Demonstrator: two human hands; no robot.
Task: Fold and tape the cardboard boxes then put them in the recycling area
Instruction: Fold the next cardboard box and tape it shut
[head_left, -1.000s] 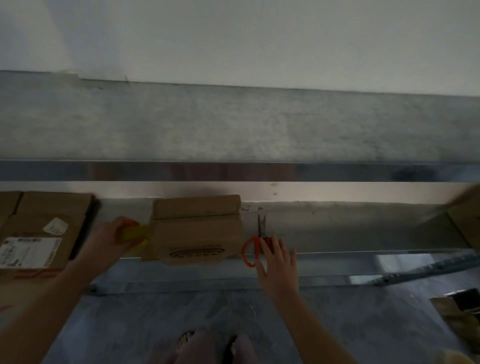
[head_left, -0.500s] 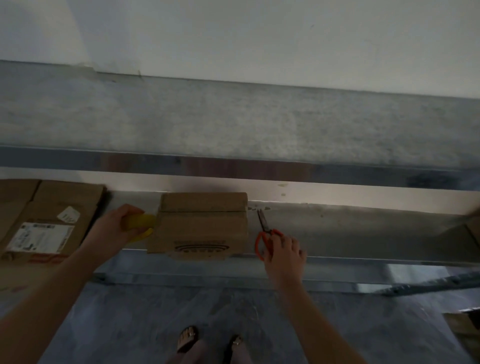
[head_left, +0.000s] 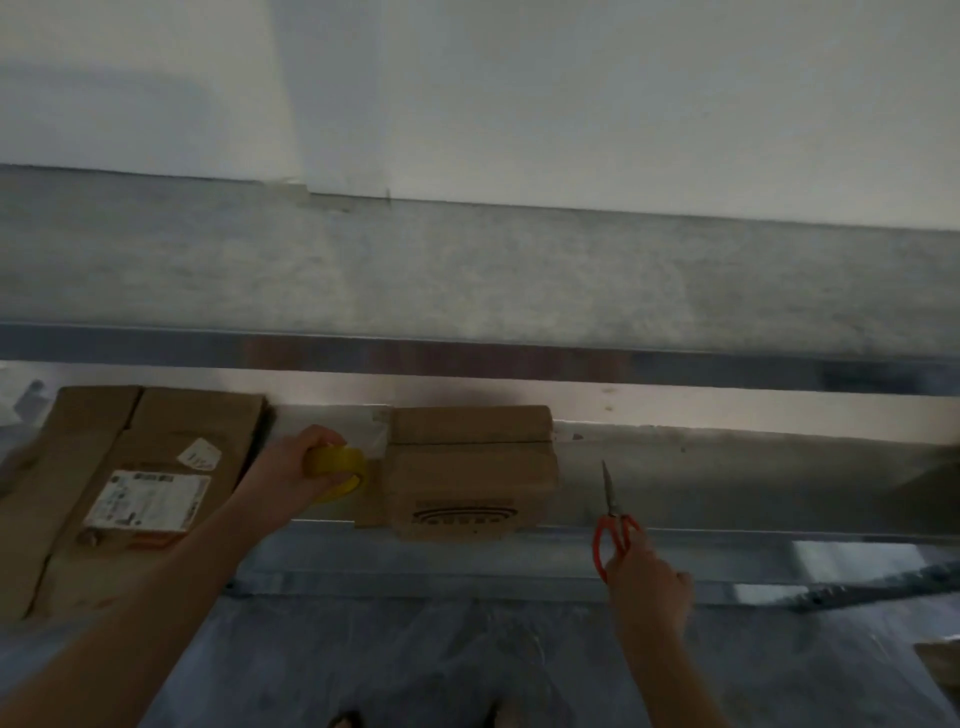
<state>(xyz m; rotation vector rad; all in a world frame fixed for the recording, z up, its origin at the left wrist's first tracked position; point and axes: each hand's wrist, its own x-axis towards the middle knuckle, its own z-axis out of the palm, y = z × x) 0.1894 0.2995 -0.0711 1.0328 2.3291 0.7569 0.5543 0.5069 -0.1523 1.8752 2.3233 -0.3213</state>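
Observation:
A small folded cardboard box (head_left: 470, 470) with a printed logo lies on the metal shelf (head_left: 727, 483), its front edge hanging slightly over the ledge. Just left of it, my left hand (head_left: 298, 467) grips a yellow tape roll (head_left: 337, 470), and a strip of clear tape runs from the roll to the box's left side. To the right of the box, my right hand (head_left: 647, 577) holds red-handled scissors (head_left: 613, 519) by the handles, blades shut and pointing away from me.
Flattened cardboard boxes (head_left: 130, 483) with a white shipping label lie at the shelf's left end. A grey wall band and white wall rise behind. Below is a grey floor, with my feet (head_left: 415, 719) at the bottom edge.
My right hand has closed round the scissors' handles and drawn them right, away from the box. My left hand has pulled the tape roll left, off the box's side.

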